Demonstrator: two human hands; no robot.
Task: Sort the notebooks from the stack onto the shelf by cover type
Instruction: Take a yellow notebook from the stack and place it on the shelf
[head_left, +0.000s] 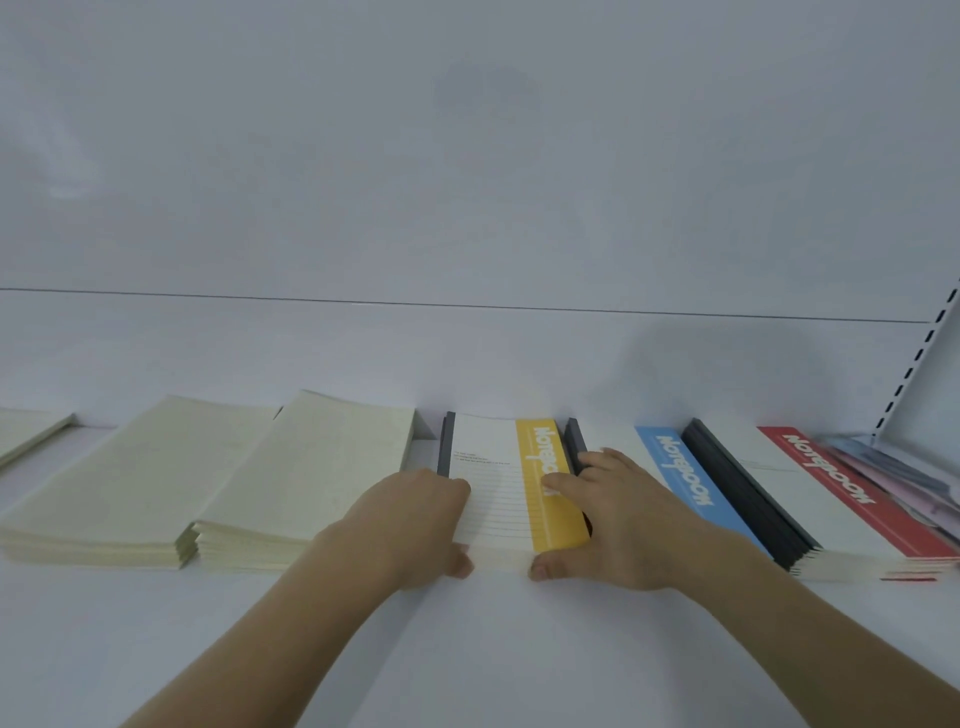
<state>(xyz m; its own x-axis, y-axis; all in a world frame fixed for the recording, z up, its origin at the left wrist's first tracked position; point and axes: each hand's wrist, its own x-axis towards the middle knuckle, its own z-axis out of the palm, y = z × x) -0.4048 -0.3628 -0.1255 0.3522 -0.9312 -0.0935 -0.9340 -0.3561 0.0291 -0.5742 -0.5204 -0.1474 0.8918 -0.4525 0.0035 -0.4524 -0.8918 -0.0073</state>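
Both hands hold the yellow-striped notebook pile (511, 493) on the white shelf (467, 649). The left hand (415, 525) grips its left edge, fingers curled over the top and thumb at the near edge. The right hand (608, 525) presses its right side, fingers spread over the yellow band, thumb against the near edge. The pile lies directly between the hands, its long axis running away from the person toward the back panel (467, 208); neither hand is clearly nearer. Counted piles: 3 plain cream piles (291, 483) to the left, 1 blue-striped pile (685, 483) and 1 red-striped pile (841, 499) to the right, then some pinkish covers (904, 478) I cannot count.
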